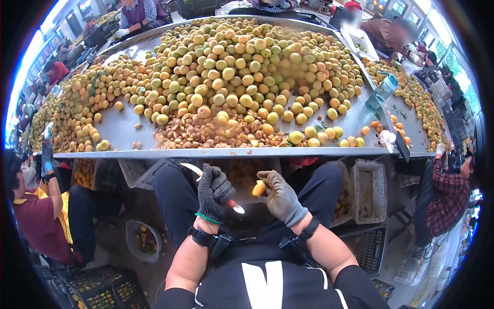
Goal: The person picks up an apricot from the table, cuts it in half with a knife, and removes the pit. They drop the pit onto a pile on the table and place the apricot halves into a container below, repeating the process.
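Observation:
My left hand, in a dark grey knitted glove, is closed around a knife with a curved blade that points up and left; its red and white handle end sticks out below the fingers. My right hand, in a dirty grey coated glove, pinches an orange-yellow piece of fruit between thumb and fingers. Both hands are over my lap, slightly apart, below the edge of a metal table. A big heap of yellow-green fruit lies on the table, with cut pieces and pits near its front edge.
A blue bottle stands on the table at the right. White crates are right of my knees, a white bucket at lower left. People sit at both sides, others across the table. Black crates are at lower left.

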A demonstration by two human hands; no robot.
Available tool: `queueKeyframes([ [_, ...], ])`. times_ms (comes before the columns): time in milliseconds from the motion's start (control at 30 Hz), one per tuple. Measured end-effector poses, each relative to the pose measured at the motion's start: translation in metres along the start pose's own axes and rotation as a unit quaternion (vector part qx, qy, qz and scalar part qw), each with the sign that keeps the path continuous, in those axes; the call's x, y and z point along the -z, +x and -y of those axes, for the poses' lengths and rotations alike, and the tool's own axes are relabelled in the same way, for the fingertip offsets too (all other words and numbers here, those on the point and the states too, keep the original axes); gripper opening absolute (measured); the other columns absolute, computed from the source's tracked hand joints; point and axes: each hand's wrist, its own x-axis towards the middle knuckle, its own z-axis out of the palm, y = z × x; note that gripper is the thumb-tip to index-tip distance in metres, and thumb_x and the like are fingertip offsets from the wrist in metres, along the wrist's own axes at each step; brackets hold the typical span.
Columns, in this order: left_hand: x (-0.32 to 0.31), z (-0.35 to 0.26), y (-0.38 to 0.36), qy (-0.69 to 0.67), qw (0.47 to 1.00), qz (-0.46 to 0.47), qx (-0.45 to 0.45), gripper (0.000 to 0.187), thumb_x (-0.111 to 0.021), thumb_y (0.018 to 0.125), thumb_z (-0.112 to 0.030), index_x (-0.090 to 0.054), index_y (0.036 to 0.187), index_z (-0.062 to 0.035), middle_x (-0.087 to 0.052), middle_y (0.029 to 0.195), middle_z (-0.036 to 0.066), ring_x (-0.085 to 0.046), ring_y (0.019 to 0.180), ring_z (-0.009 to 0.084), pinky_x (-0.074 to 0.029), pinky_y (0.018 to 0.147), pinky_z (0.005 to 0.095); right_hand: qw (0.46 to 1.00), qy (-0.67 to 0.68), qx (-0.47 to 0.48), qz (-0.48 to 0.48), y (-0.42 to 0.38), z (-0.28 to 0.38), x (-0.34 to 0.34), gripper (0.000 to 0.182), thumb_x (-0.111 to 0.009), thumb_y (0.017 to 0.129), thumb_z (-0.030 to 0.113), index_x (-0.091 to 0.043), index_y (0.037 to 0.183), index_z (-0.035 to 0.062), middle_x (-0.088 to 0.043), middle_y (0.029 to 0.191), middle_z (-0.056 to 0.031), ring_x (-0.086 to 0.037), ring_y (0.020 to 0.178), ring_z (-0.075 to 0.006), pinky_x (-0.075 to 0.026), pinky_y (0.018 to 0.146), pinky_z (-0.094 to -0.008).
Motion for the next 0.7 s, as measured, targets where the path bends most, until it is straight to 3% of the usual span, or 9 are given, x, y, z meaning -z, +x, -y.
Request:
queueKeyframes([
  [33, 0.004, -0.001, 0.001, -0.003, 1.0, 0.011, -0.002, 0.032, -0.041, 0.103, -0.035, -0.05, 0.082, -0.014, -0.028, 0.055, -0.007, -0.026, 0.04, 0.0043, -0.024, 0.039, 0.022, 0.992, -0.089, 0.088, -0.005, 0.014, -0.01, 0.008, 0.03, -0.045, 0.102, 0.035, -0.06, 0.115, 0.0124, -0.063, 0.105, -0.0004, -0.055, 0.107, -0.0142, -0.042, 0.093, -0.0365],
  [133, 0.02, -0.005, 0.005, -0.039, 0.998, 0.05, 0.016, 0.033, -0.041, 0.103, -0.036, -0.055, 0.088, -0.0109, -0.027, 0.055, -0.006, -0.025, 0.04, 0.0049, -0.024, 0.038, 0.0225, 0.949, -0.234, 0.192, -0.086, 0.024, -0.019, 0.02, 0.029, -0.046, 0.102, 0.034, -0.063, 0.11, 0.0119, -0.063, 0.107, 0.0006, -0.055, 0.104, -0.0131, -0.043, 0.089, -0.0347],
  [200, 0.021, -0.006, 0.003, -0.033, 0.999, 0.023, 0.005, 0.032, -0.042, 0.103, -0.037, -0.055, 0.088, -0.0109, -0.028, 0.055, -0.006, -0.026, 0.039, 0.0043, -0.024, 0.037, 0.0217, 0.993, 0.08, 0.001, -0.084, 0.02, -0.017, 0.018, 0.03, -0.051, 0.099, 0.034, -0.063, 0.106, 0.007, -0.065, 0.087, -0.0045, -0.06, 0.077, -0.0146, -0.049, 0.068, -0.031],
  [267, 0.026, -0.007, 0.003, 0.006, 1.0, -0.001, -0.013, 0.032, -0.042, 0.103, -0.037, -0.055, 0.089, -0.0109, -0.029, 0.054, -0.006, -0.027, 0.039, 0.0037, -0.025, 0.037, 0.0206, 0.988, 0.136, -0.078, -0.011, 0.008, -0.013, 0.022, 0.029, -0.05, 0.1, 0.033, -0.062, 0.101, 0.0063, -0.061, 0.074, -0.0025, -0.059, 0.066, -0.0146, -0.048, 0.063, -0.0294],
  [367, 0.026, -0.006, 0.004, 0.034, 0.999, -0.015, -0.003, 0.032, -0.044, 0.102, -0.037, -0.057, 0.087, -0.0124, -0.03, 0.054, -0.007, -0.027, 0.038, 0.0039, -0.025, 0.037, 0.0207, 1.0, 0.009, -0.005, 0.013, 0.0, 0.013, 0.017, 0.03, -0.047, 0.101, 0.031, -0.062, 0.1, 0.0053, -0.059, 0.071, -0.0006, -0.056, 0.064, -0.0128, -0.047, 0.061, -0.0283],
  [467, 0.023, -0.001, 0.006, 0.061, 0.997, -0.05, 0.004, 0.033, -0.046, 0.101, -0.04, -0.058, 0.084, -0.014, -0.03, 0.053, -0.007, -0.027, 0.038, 0.0044, -0.025, 0.037, 0.0213, 0.997, 0.012, 0.076, -0.002, 0.015, 0.06, 0.026, 0.031, -0.043, 0.102, 0.03, -0.061, 0.096, 0.0051, -0.058, 0.069, -0.001, -0.055, 0.062, -0.0118, -0.046, 0.06, -0.0271],
  [533, 0.023, 0.002, 0.008, 0.057, 0.996, -0.052, 0.032, 0.034, -0.047, 0.1, -0.041, -0.059, 0.083, -0.0146, -0.03, 0.052, -0.007, -0.028, 0.038, 0.0044, -0.025, 0.036, 0.0213, 0.989, 0.07, 0.116, -0.064, 0.026, 0.091, 0.032, 0.027, -0.046, 0.101, 0.026, -0.059, 0.105, 0.0016, -0.058, 0.066, -0.0001, -0.054, 0.057, -0.0105, -0.045, 0.054, -0.024],
  [600, 0.023, 0.005, 0.01, 0.07, 0.995, -0.057, 0.04, 0.034, -0.047, 0.1, -0.042, -0.059, 0.082, -0.0154, -0.031, 0.052, -0.008, -0.027, 0.038, 0.0045, -0.025, 0.037, 0.0213, 0.979, -0.094, 0.165, -0.081, 0.045, 0.112, 0.062, 0.028, -0.047, 0.101, 0.027, -0.059, 0.105, 0.0013, -0.057, 0.065, 0.0007, -0.052, 0.054, -0.009, -0.043, 0.051, -0.0216],
  [700, 0.027, 0.009, 0.014, 0.082, 0.993, -0.076, 0.049, 0.034, -0.047, 0.1, -0.042, -0.059, 0.081, -0.0158, -0.031, 0.051, -0.008, -0.027, 0.038, 0.0047, -0.025, 0.037, 0.0215, 0.979, -0.147, 0.105, -0.092, 0.053, 0.146, 0.072, 0.028, -0.053, 0.098, 0.029, -0.059, 0.108, 0.0036, -0.057, 0.064, 0.0005, -0.052, 0.051, -0.0091, -0.04, 0.048, -0.0209],
])
